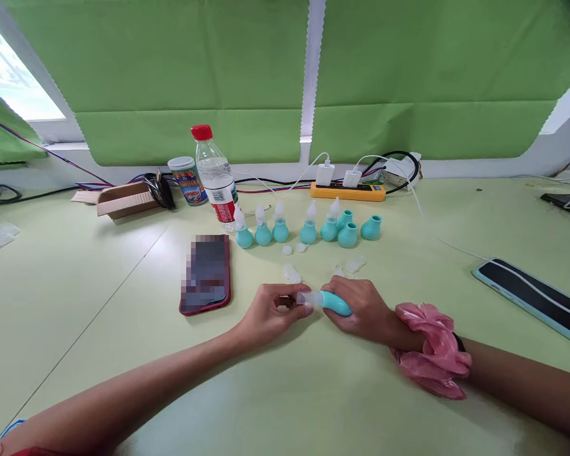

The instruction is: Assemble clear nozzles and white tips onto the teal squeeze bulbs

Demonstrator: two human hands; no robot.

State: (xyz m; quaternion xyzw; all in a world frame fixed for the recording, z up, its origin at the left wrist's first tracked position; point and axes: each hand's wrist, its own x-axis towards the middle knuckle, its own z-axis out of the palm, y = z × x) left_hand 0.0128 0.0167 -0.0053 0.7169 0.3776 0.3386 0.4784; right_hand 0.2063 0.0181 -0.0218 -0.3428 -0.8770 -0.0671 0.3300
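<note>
In the head view, my right hand (pixel 361 307) is closed around a teal rubber bulb (pixel 336 303) of a nasal aspirator, held sideways above the table. My left hand (pixel 273 310) pinches the end of its clear plastic nozzle (pixel 310 298) between thumb and fingers; the nozzle meets the bulb's mouth. Beyond my hands stands a row of several teal aspirators (pixel 308 232) with whitish tips pointing up. At the row's right end are three bulbs without tips, one being a tilted bulb (pixel 371 228). Small clear plastic pieces (pixel 292 273) lie between the row and my hands.
A red-cased phone (pixel 205 275) lies left of my hands. Behind it stand a red-capped bottle (pixel 216 183) and a printed can (pixel 189 182), near an open cardboard box (pixel 128 199). An orange power strip (pixel 348 191) with chargers sits by the wall. A cable crosses another phone (pixel 536 297) at right.
</note>
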